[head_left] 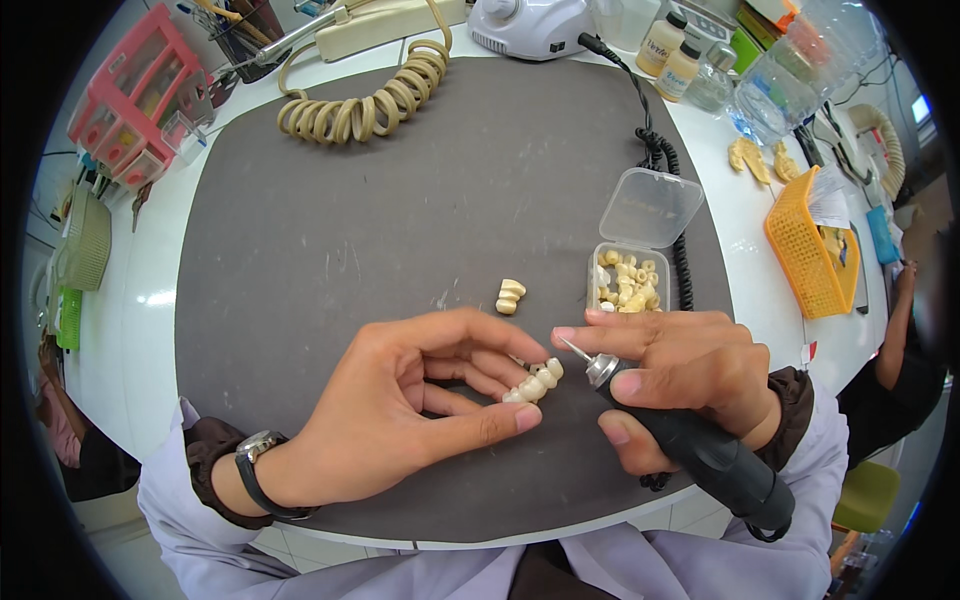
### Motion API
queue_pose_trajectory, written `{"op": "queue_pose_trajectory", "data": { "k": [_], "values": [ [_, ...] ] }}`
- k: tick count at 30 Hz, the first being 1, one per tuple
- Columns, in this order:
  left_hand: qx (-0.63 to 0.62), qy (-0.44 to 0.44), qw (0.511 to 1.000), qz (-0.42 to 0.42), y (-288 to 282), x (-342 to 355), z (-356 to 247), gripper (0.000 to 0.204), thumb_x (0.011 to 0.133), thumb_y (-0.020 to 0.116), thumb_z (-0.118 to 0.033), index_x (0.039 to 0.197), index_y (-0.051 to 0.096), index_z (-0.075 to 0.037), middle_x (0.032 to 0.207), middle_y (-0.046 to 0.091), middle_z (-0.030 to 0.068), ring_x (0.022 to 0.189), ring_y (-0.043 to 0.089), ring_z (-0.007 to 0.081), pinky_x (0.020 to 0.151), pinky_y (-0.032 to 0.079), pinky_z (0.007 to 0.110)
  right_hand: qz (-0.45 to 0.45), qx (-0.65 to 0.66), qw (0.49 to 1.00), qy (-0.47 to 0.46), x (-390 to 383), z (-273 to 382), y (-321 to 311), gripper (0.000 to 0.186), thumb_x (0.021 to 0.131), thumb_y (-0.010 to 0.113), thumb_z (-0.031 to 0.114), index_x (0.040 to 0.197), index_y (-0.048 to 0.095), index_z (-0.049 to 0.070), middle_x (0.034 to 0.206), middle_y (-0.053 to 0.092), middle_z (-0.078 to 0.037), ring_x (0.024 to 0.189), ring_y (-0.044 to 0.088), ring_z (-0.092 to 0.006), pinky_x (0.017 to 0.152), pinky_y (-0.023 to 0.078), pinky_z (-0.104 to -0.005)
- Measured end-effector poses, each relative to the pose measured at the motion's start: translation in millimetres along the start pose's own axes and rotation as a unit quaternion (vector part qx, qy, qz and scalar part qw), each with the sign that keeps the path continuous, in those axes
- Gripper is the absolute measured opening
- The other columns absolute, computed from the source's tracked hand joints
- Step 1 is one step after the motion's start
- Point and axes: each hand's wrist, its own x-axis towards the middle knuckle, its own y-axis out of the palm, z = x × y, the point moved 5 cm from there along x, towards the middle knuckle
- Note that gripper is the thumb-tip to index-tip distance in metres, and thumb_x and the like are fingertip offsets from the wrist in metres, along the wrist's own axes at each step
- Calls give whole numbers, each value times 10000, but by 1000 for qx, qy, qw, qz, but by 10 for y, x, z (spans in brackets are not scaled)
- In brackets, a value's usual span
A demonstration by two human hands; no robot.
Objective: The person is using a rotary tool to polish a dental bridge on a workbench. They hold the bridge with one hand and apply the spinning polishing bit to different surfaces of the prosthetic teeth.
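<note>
My left hand point(400, 400) holds a cream dental bridge point(535, 384), a short row of joined tooth crowns, between thumb and fingers. Wrapped round a black rotary handpiece point(705, 455) is my right hand point(690, 375), its forefinger stretched out past the metal nose. The handpiece's thin bur point(574, 348) points up and left, close to the bridge but apart from it. A second small piece of joined crowns point(510, 296) lies on the grey mat beyond my left hand. Behind my right fingers stands a clear lidded box point(650, 208), lid up, with many loose crowns point(630, 280) inside.
The grey mat point(420, 220) covers most of the white table. At the back are a coiled beige hose point(365, 115), a white control unit point(530, 25) and small bottles point(678, 70). An orange basket point(800, 250) stands right, pink drawers point(130, 100) left. A black coiled cord point(683, 270) runs along the right.
</note>
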Motion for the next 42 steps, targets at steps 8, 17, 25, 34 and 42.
{"op": "queue_pose_trajectory", "data": {
  "k": [8, 17, 25, 34, 42],
  "values": [
    [-29, 11, 999, 17, 17, -11, 60, 300, 929, 658, -84, 1184, 589, 59, 1017, 678, 102, 933, 651, 127, 790, 551, 251, -84, 1, 996, -4, 6, 8, 12, 219, 702, 775, 27, 883, 654, 52, 727, 677, -62, 929, 725, -286, 815, 607, -409],
    [-87, -9, 996, 5, 6, 11, 42, 428, 1066, 303, -368, 948, 485, 0, 730, 357, 17, 594, 370, 104, 564, 540, 284, -87, -5, 996, -6, 1, -5, -3, 214, 708, 769, 23, 884, 651, 52, 763, 692, -57, 924, 726, -281, 818, 608, -403],
    [1, 55, 996, 74, 40, -34, -33, 397, 1064, 345, -379, 1040, 474, -4, 764, 379, 14, 596, 372, 84, 512, 493, 262, -86, -2, 996, -5, 19, 10, 11, 243, 700, 775, 19, 903, 646, 48, 760, 688, -57, 911, 728, -287, 808, 610, -408],
    [-110, -10, 989, 96, 8, 20, 60, 239, 1059, 370, -215, 1189, 426, -23, 1012, 604, 150, 699, 547, 124, 692, 547, 308, -93, 14, 996, 8, -14, -35, 11, 273, 684, 789, 20, 917, 650, 49, 777, 692, -61, 925, 725, -293, 811, 607, -420],
    [-115, -46, 980, 152, 108, 0, 81, 297, 1044, 409, -132, 1297, 402, 24, 1102, 639, 166, 893, 674, 200, 846, 533, 328, 20, -11, 1000, 7, 38, 7, 72, 287, 729, 767, 26, 956, 598, 75, 755, 687, -92, 1024, 689, -338, 964, 498, -545]
  ]
}}
